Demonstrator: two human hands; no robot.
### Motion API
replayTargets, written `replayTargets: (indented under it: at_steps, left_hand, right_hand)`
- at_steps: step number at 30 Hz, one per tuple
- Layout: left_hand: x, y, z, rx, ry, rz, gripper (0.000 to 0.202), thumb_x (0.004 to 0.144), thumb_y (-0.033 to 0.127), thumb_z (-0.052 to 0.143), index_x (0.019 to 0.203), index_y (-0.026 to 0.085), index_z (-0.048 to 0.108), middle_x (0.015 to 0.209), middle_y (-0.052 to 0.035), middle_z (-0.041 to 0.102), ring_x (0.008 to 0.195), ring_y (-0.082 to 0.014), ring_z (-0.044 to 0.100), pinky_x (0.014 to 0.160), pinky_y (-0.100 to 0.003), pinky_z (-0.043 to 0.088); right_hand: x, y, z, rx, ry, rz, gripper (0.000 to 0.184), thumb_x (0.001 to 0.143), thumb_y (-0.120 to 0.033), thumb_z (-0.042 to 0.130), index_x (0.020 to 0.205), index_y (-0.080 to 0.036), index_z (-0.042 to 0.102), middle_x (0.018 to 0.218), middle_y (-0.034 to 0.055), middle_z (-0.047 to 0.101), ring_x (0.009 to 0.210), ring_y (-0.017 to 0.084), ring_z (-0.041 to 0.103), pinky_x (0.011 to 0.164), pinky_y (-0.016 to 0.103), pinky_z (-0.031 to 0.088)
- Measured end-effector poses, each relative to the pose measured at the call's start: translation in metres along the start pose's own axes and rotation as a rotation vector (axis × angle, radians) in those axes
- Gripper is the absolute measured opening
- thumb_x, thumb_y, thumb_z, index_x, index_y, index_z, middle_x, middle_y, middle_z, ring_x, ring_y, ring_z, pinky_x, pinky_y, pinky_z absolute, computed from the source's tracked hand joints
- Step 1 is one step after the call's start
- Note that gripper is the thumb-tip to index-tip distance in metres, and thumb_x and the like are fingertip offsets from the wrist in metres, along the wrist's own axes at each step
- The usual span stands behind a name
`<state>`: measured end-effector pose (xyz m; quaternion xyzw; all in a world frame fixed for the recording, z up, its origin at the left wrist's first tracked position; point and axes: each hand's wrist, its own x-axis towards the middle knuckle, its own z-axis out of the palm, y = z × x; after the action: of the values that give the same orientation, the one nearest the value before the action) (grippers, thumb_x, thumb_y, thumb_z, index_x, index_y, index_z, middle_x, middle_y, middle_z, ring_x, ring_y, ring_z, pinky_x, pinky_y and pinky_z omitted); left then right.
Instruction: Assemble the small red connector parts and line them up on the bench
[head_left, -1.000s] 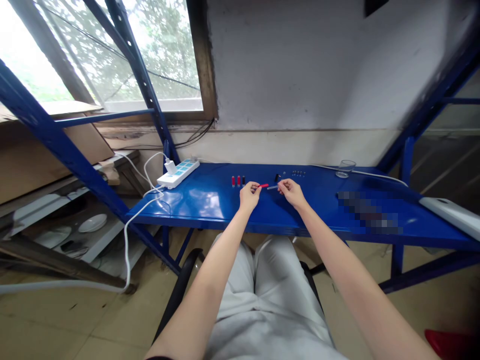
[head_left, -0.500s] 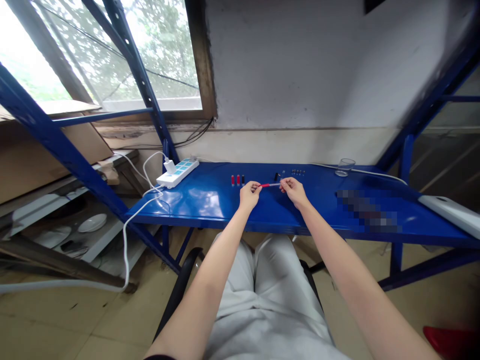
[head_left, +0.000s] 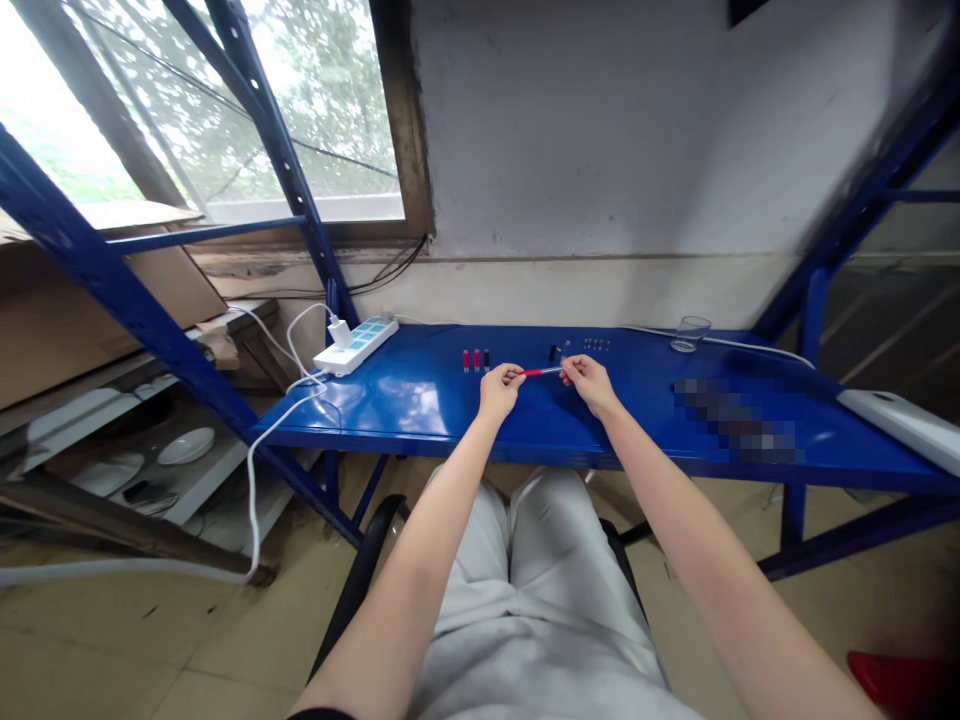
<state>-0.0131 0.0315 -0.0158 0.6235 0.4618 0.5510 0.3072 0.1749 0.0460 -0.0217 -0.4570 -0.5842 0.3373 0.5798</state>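
Note:
A slim pen [head_left: 540,372], red on its left part and clear toward the right, lies level between my two hands above the blue table [head_left: 390,405]. My left hand [head_left: 501,388] pinches its red end. At the other end, the fingers of my right hand [head_left: 587,380] close around the clear tip; whether they also hold a small part is too fine to tell. Just beyond my left hand stand two red pen caps [head_left: 471,360] and a black one [head_left: 486,360]. Behind the pen is another small black piece [head_left: 553,353], with several tiny parts [head_left: 596,344] in a row farther right.
A white power strip [head_left: 356,345] with a plugged-in cable sits at the table's left. Toward the back right stands a clear glass [head_left: 690,335], with a blurred-out dark object [head_left: 735,420] nearer. A white device [head_left: 900,425] occupies the right edge. Blue frame posts rise at both sides.

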Motion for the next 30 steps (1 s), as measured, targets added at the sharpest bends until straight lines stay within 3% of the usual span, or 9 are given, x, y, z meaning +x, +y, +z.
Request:
replayTargets:
  at_steps: [13, 21, 30]
  left_hand:
    - [0.001, -0.009, 0.006, -0.110, -0.133, -0.011, 0.022, 0.070, 0.027, 0.067, 0.087, 0.012, 0.068, 0.075, -0.0068, 0.068, 0.059, -0.0117, 0.062, 0.060, -0.025, 0.051]
    - [-0.004, 0.005, 0.002, -0.145, -0.094, -0.058, 0.020, 0.072, 0.022, 0.065, 0.090, 0.012, 0.066, 0.083, -0.0083, 0.069, 0.058, -0.0116, 0.063, 0.062, -0.025, 0.052]
    - [0.000, 0.000, 0.002, -0.116, -0.084, -0.043, 0.021, 0.075, 0.022, 0.061, 0.094, 0.014, 0.065, 0.091, -0.0086, 0.069, 0.057, -0.0107, 0.063, 0.057, -0.023, 0.052]
  right_hand:
    - [-0.004, -0.002, 0.006, -0.010, -0.143, 0.027, 0.047, 0.062, -0.061, 0.064, 0.077, -0.017, 0.057, 0.066, 0.0040, 0.063, 0.058, 0.012, 0.056, 0.061, 0.029, 0.046]
    - [-0.009, -0.011, 0.006, -0.037, -0.246, 0.058, 0.048, 0.061, -0.060, 0.066, 0.079, -0.016, 0.062, 0.070, 0.0055, 0.066, 0.059, 0.013, 0.056, 0.064, 0.030, 0.047]
    - [-0.008, -0.009, 0.007, -0.087, -0.330, 0.074, 0.039, 0.063, -0.049, 0.068, 0.085, -0.016, 0.067, 0.079, 0.0065, 0.069, 0.069, 0.015, 0.060, 0.073, 0.033, 0.048]
